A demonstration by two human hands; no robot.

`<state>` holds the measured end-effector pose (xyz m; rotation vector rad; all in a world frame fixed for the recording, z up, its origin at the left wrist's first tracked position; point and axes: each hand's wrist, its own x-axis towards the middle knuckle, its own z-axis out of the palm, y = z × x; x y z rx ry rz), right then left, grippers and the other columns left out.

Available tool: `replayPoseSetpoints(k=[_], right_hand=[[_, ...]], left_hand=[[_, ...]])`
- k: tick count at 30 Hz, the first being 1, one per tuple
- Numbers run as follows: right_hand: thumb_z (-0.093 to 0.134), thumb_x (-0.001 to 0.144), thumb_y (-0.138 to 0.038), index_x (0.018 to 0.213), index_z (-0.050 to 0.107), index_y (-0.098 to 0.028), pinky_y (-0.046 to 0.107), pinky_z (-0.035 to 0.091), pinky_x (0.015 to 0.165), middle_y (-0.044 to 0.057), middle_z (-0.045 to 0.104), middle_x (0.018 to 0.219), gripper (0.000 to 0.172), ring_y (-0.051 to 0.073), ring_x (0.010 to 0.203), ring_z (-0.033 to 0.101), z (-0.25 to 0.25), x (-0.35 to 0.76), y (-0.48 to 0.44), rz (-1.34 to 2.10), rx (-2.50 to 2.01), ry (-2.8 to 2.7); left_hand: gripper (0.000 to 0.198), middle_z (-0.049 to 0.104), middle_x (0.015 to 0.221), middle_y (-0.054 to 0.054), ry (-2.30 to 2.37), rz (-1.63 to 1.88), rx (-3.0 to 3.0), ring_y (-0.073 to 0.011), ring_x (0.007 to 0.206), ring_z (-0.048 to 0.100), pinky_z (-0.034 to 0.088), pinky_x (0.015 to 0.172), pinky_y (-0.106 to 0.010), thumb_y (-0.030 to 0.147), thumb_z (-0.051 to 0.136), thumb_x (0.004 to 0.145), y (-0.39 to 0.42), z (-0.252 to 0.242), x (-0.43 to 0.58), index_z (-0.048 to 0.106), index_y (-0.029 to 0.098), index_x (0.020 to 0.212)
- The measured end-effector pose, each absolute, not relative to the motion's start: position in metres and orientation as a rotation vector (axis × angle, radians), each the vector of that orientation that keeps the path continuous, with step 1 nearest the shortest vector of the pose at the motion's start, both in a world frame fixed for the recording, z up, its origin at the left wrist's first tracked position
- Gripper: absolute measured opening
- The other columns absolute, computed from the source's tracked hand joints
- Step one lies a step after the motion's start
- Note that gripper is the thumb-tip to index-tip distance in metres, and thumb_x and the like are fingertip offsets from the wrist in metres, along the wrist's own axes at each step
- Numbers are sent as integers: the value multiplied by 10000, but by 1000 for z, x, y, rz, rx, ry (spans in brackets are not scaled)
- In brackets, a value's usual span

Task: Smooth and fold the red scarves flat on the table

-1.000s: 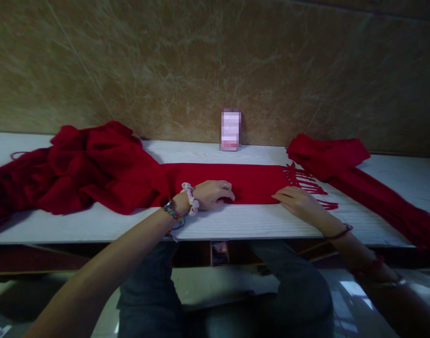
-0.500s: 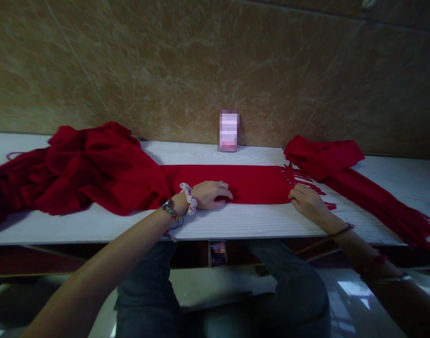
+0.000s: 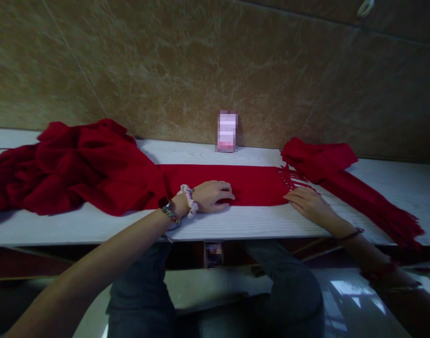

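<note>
A long red scarf (image 3: 250, 180) lies flattened along the white tabletop, its right end fringed with tassels (image 3: 288, 178). Across its near edge rests my left hand (image 3: 213, 196), open, palm down, fingers slightly bent and the thumb apart. My right hand (image 3: 306, 204) is at the scarf's near right corner, fingers stretched out with the tips touching the edge; it covers part of the fringe. To the left, a loose heap of red cloth (image 3: 95, 169) overlaps the flat strip. A second folded red scarf (image 3: 327, 164) lies at the right, its fringed end toward the near edge.
A phone (image 3: 227, 131) with a blurred screen leans on the brown marbled wall (image 3: 165, 70) behind the white tabletop (image 3: 200, 227). Another small blurred item (image 3: 214, 254) shows below the table's front edge, between my knees.
My right hand's fingers have straightened from a pinch at the scarf corner. My left hand stays on the strip, its fingers slightly more spread. The view has shifted slightly.
</note>
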<state>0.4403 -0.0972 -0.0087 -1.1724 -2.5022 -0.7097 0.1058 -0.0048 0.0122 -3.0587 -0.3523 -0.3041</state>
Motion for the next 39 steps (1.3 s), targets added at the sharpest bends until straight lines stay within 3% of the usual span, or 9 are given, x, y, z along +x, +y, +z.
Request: replayPoseSetpoints(k=[5,11,18,26,33,39], right_hand=[[471,810,-101,723,647,-164,313,428,697,63,642,723,207,178,695,544,-11,433,-92,-746,-1250,-2428],[465,781,-100,666,603,-182,333,428,695,57,606,671,198,193,680,527,-17,432,-89,-733,-1344,-2285],[439,762,-70,727,582,-206,348,449,728,43,608,707,200,197,717,557,-20,433,-86,-609,-1390,-2140],[468,797,-120,813,598,-180,355,449,750,62,640,786,144,202,777,576,-22,433,-89,-551,-1359,-2147],[456,829,-156,820,605,-179,358,446,710,72,648,767,151,211,749,580,-21,433,-85,-611,-1401,-2040],[470,815,-163,854,620,-181,370,424,736,71,648,809,156,220,801,572,-22,434,-87,-553,-1440,-2119]], left_hand=[[300,600,1000,-67,-280,-236,-2928,-187,881,567,456,690,-289,386,459,861,-13,12,145,594,186,1040],[166,602,942,-60,-302,-163,-2898,-185,844,577,445,568,-251,242,494,831,-19,12,197,578,204,969],[212,584,988,-85,-510,-165,-2914,-195,881,574,467,597,-260,153,459,825,-32,17,198,556,168,1013],[386,585,1035,-87,-567,-286,-2934,-221,941,559,489,667,-305,474,466,845,-37,7,211,559,165,1057],[204,606,906,-88,-663,-372,-2934,-211,846,601,487,628,-306,179,413,880,-33,3,244,593,154,973],[201,578,852,-99,-702,-398,-2953,-220,844,583,478,633,-306,143,413,871,-33,4,239,591,145,964]])
